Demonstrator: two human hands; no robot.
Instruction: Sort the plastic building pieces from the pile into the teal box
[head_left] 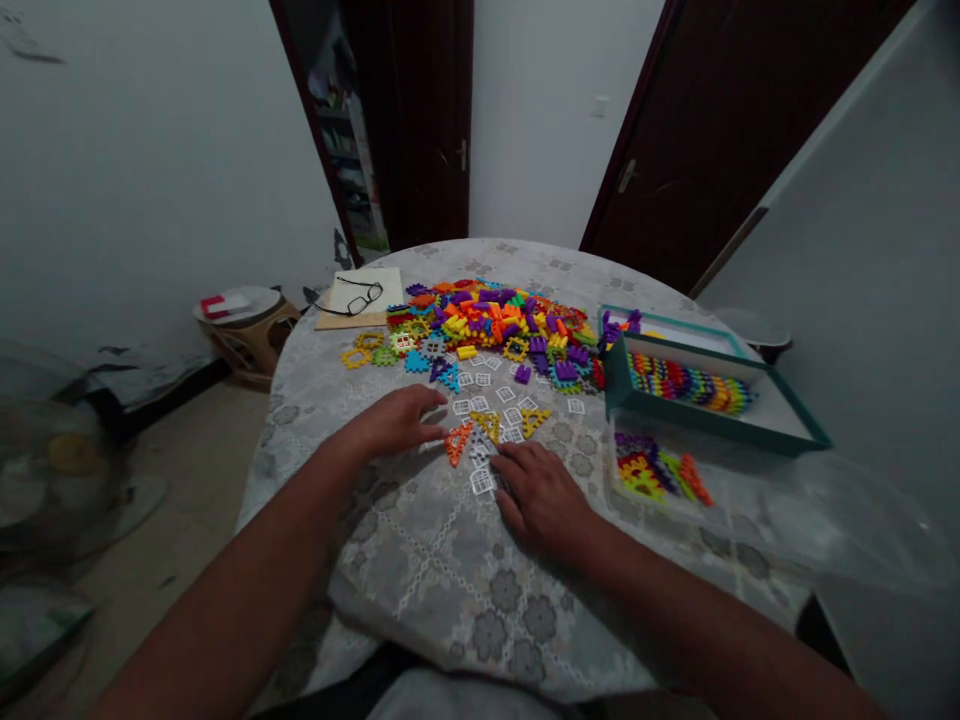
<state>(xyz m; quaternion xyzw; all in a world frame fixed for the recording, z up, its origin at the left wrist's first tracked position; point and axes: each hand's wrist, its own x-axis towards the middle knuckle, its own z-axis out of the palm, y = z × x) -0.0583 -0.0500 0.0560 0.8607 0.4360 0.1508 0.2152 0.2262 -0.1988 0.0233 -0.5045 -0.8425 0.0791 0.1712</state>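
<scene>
My left hand (401,420) is over the patterned tablecloth, fingers apart, its fingertips just left of an orange triangular piece (457,441). Fingertips of my right hand (536,490) rest by a grey triangular piece (480,445), to the right of the orange one; whether they grip it is unclear. Two yellow triangular pieces (534,421) lie just beyond. White window-shaped pieces (482,481) are scattered around and behind them. A large heap of colourful plastic pieces (495,318) spreads across the table further back.
On the right stand a teal box (720,425) holding rows of colourful pieces and a clear tray (660,500) with more pieces. Black glasses (363,300) lie on a notebook (382,282) at the back left. A wooden stool (255,345) stands left of the table.
</scene>
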